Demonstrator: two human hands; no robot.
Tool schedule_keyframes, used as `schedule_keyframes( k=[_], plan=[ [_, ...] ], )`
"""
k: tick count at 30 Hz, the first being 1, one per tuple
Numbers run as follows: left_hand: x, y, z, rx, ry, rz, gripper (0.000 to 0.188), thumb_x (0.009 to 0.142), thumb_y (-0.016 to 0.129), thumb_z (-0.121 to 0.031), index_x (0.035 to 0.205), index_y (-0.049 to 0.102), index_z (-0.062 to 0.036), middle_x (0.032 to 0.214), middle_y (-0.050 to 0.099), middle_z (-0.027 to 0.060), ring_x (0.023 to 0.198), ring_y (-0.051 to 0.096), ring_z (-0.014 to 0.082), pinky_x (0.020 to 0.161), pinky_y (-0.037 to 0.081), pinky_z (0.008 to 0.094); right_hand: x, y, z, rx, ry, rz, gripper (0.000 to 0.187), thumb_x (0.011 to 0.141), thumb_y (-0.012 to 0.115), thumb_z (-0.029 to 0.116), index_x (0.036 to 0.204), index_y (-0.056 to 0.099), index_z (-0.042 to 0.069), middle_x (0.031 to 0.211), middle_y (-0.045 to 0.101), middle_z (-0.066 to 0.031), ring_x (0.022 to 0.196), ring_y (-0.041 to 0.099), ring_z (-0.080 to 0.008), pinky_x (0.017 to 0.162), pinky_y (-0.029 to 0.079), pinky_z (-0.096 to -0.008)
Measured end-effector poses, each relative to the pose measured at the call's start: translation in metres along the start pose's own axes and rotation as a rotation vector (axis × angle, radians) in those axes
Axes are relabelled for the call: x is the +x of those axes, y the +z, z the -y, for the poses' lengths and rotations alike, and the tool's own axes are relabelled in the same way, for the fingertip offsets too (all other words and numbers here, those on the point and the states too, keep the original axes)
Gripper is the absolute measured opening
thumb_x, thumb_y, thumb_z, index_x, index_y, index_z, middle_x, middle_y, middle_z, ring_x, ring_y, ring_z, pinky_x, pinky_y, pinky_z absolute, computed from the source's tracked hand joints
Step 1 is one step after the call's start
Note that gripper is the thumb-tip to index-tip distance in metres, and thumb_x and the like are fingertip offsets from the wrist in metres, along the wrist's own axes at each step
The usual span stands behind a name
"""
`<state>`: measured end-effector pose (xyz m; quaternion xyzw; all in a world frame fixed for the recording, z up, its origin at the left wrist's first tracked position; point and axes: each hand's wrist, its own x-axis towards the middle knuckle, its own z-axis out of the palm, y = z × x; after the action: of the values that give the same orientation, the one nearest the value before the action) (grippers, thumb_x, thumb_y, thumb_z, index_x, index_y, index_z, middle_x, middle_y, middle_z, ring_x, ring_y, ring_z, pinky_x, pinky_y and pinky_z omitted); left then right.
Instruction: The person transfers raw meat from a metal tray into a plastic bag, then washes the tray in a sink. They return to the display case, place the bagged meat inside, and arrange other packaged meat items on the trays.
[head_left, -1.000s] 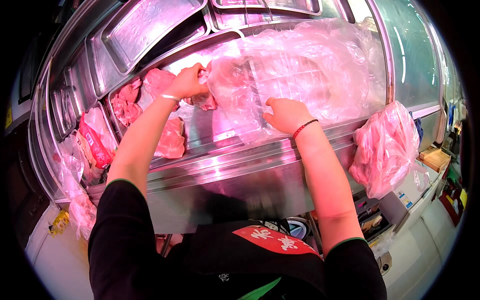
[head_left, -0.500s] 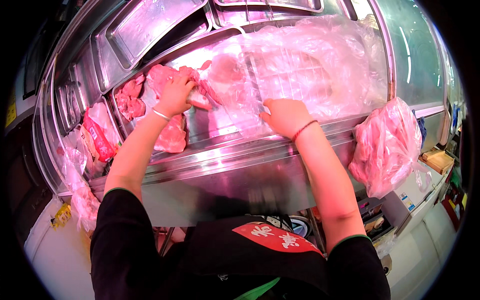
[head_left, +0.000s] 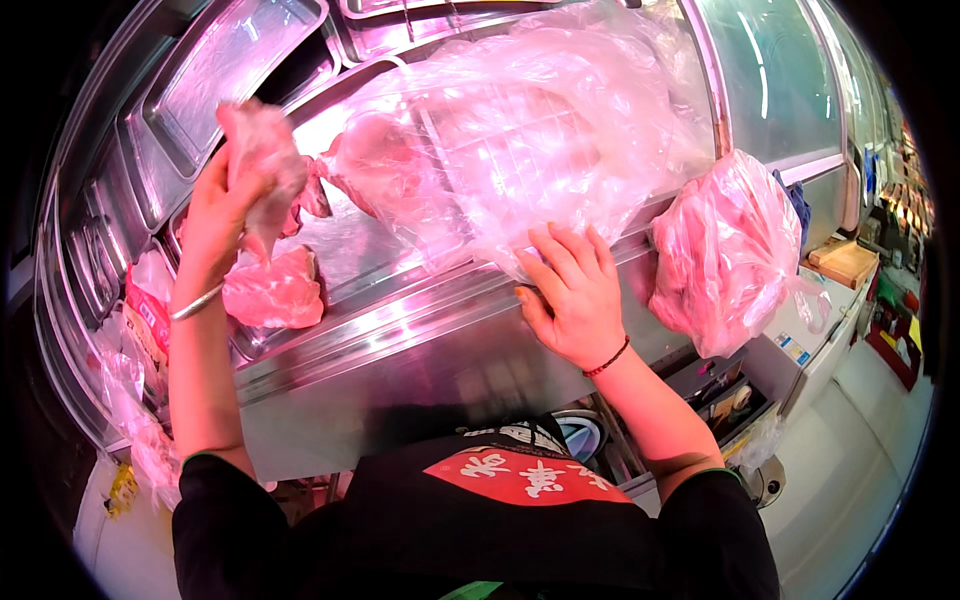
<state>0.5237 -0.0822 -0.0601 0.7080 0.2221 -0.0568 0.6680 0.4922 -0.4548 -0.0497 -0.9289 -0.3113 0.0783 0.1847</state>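
Observation:
A slab of raw meat (head_left: pixel 268 165), slightly blurred, is lifted in my left hand (head_left: pixel 215 215), whose fingers close round it. Below it, another piece of raw meat (head_left: pixel 275 290) lies at the near left of the metal display case. My right hand (head_left: pixel 575 295), fingers spread, rests at the near edge of a clear plastic sheet (head_left: pixel 560 130) by the steel counter rim (head_left: pixel 450 290). Under the sheet's left part lies a larger piece of meat (head_left: pixel 375 160). Small dark-red scraps sit between that piece and my left hand.
Metal trays (head_left: pixel 225 75) stand tilted at the far left. A bulging pink plastic bag (head_left: pixel 725 250) sits at the right end of the rim. Red and clear plastic bags (head_left: pixel 145 310) hang at the left. A wooden block (head_left: pixel 843 262) lies on the white surface far right.
My left hand has picked up the slab of meat and moved left and up with it. My right hand has opened from a closed grip on the plastic sheet. The whole view has shifted.

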Motion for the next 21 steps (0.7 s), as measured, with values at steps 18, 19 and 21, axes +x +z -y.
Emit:
schedule_keyframes(
  k=[18, 19, 21],
  plan=[
    [0.078, 0.097, 0.058, -0.086, 0.216, -0.028, 0.019, 0.092, 0.054, -0.012, 0.107, 0.063, -0.0045, 0.086, 0.064, 0.0026, 0.074, 0.056, 0.0056, 0.064, 0.046, 0.0203, 0.004, -0.001, 0.000, 0.045, 0.043, -0.016, 0.032, 0.076, 0.065, 0.024, 0.101, 0.062, 0.006, 0.116, 0.057, -0.0090, 0.116, 0.050, -0.0272, 0.100, 0.033, -0.0474],
    [0.088, 0.071, 0.075, -0.127, 0.180, -0.302, 0.022, 0.091, 0.056, -0.011, 0.110, 0.061, -0.0033, 0.089, 0.064, 0.0038, 0.076, 0.057, 0.0069, 0.065, 0.047, 0.0213, 0.004, -0.002, 0.000, 0.044, 0.044, -0.017, 0.032, 0.076, 0.065, 0.024, 0.101, 0.062, 0.006, 0.116, 0.057, -0.0090, 0.116, 0.050, -0.0273, 0.100, 0.033, -0.0474],
    [0.127, -0.011, 0.177, 0.789, 0.429, -0.258, 0.042, 0.082, 0.063, -0.017, 0.119, 0.054, -0.0001, 0.102, 0.062, 0.0185, 0.098, 0.059, 0.0270, 0.084, 0.049, 0.0373, 0.006, -0.004, 0.002, 0.052, 0.023, -0.019, 0.032, 0.076, 0.065, 0.024, 0.102, 0.062, 0.006, 0.116, 0.057, -0.0091, 0.116, 0.050, -0.0274, 0.100, 0.033, -0.0473]
  ],
)
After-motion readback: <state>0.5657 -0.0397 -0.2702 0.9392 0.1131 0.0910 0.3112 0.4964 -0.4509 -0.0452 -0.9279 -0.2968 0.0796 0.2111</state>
